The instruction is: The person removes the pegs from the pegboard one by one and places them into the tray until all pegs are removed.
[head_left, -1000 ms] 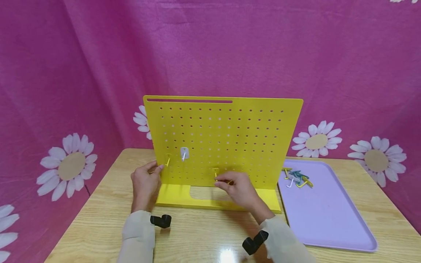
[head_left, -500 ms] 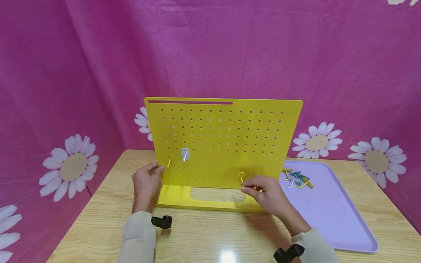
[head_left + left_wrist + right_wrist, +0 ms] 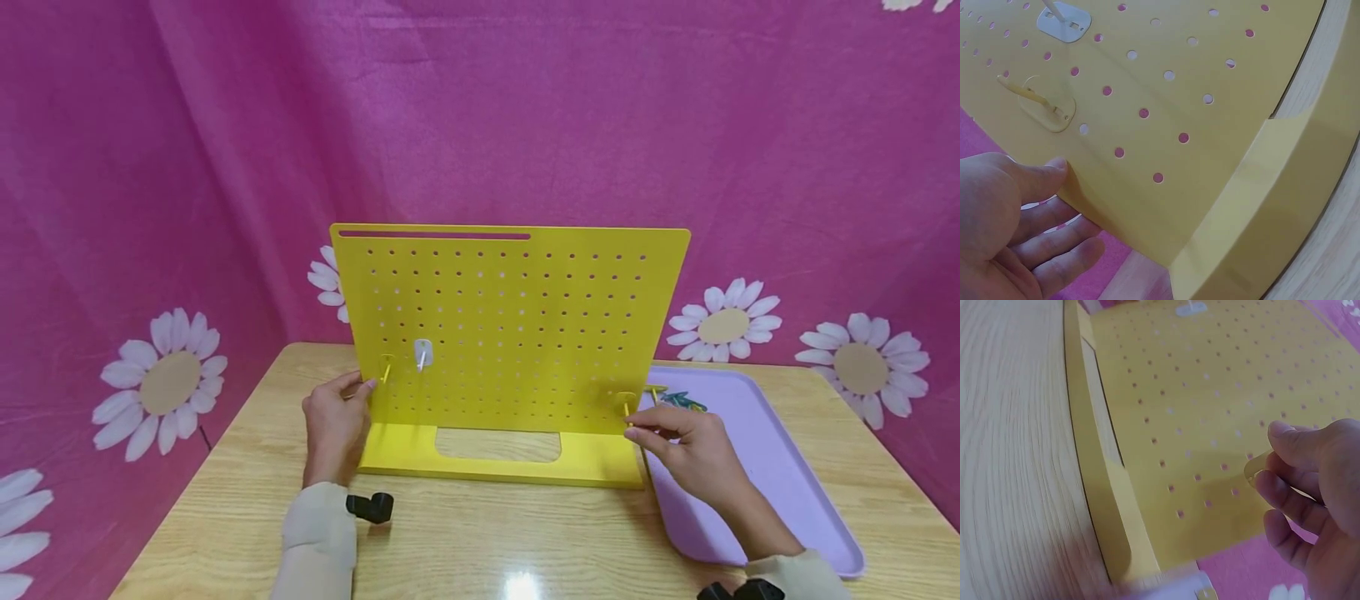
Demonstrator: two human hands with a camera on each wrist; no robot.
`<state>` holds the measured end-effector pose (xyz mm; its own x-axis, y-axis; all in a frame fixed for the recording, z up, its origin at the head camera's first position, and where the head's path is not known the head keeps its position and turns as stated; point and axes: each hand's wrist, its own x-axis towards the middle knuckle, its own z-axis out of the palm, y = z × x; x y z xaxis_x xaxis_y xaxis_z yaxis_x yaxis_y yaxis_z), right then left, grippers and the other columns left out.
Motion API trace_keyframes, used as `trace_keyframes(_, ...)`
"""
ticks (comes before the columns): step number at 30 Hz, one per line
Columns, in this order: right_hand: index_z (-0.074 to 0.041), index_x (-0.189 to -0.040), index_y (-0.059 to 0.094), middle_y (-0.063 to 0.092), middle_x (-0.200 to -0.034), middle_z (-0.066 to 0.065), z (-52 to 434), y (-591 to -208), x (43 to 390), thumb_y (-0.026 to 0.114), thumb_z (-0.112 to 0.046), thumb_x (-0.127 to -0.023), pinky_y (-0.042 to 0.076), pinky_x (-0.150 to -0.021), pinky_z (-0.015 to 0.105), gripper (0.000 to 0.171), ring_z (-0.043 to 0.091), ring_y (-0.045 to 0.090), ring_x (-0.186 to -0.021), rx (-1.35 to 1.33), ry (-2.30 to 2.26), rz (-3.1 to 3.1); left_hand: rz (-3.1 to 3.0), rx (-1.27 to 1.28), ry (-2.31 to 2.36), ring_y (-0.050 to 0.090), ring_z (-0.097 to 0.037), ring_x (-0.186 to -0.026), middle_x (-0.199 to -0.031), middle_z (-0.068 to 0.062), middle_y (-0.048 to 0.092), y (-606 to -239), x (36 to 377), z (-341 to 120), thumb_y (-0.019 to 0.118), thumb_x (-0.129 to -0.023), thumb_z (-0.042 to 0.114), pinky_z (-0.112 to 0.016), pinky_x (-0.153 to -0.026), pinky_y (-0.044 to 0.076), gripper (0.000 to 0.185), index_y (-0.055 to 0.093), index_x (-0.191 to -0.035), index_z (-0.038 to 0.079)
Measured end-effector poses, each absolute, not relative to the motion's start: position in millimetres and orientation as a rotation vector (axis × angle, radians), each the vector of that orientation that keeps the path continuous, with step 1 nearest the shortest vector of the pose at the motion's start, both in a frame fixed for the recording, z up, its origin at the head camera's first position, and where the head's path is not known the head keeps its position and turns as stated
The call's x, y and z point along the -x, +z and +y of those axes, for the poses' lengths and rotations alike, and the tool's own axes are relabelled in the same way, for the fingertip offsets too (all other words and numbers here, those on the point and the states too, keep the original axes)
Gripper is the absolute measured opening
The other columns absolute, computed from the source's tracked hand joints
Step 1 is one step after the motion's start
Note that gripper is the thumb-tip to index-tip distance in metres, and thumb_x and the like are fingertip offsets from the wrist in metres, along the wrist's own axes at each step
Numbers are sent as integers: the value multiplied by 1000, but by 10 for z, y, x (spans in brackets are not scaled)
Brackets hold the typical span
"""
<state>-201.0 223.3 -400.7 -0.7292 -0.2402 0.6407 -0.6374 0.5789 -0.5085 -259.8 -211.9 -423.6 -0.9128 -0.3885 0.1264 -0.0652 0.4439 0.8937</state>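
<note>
A yellow pegboard [image 3: 480, 258] stands upright on its base in the head view. Its left edge is gripped low down by my left hand [image 3: 336, 429], the thumb in front and the fingers behind in the left wrist view. Between thumb and fingers, my right hand [image 3: 693, 454] pinches a yellow hook [image 3: 1252, 467], close in front of the board's lower right corner. A white hook [image 3: 422, 354] and another yellow hook [image 3: 1047, 106] sit on the board's left part, the yellow one just above my left thumb.
A lilac tray [image 3: 757, 475] lies right of the board, partly under my right arm. In it are green hooks [image 3: 681, 400] and a yellow hook [image 3: 655, 389]; my right hand hides others. Wooden tabletop [image 3: 465, 533] extends in front. A pink flowered cloth [image 3: 480, 108] hangs behind.
My right hand has moved right along the lower board with the yellow hook, from near the middle to the right corner. My left hand stays at the left edge.
</note>
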Motion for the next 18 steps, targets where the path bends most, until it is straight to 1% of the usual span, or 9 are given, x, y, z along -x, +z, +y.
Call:
trace_keyframes(4, -7, -89, 79, 73, -83, -2, 2413, -4022, 2003, 81, 11, -75, 50, -63, 13, 23, 4, 63, -72, -614, 1012, -2307, -2388, -396, -1465, 67, -33, -106, -116, -15, 70, -4236, 2606, -2111, 66, -99, 20, -45, -91, 54, 36, 65, -133, 7)
trace_keyframes(10, -6, -88, 79, 72, -78, -4, 2718, -4050, 2016, 83, 7, -74, 46, -53, 14, 19, 3, 59, -63, -473, 974, -2350, -2391, -427, -1490, 66, -32, -108, -118, -14, 69, -4237, 2604, -2110, 66, -99, 21, -45, -93, 53, 38, 65, -135, 9)
trace_keyframes(13, -5, -88, 80, 73, -78, 1, 2885, -4056, 2041, 84, 4, -75, 44, -52, 15, 17, 1, 57, -64, -398, 892, -2391, -2388, -428, -1480, 65, -32, -109, -118, -14, 69, -4243, 2607, -2112, 66, -99, 21, -45, -93, 53, 38, 65, -134, 8)
trace_keyframes(18, -3, -92, 80, 74, -82, 8, 3122, -4077, 2100, 83, -3, -79, 43, -50, 17, 13, -4, 56, -68, -292, 795, -2481, -2382, -413, -1457, 66, -33, -107, -116, -15, 70, -4248, 2613, -2118, 67, -98, 20, -45, -91, 54, 37, 65, -133, 7)
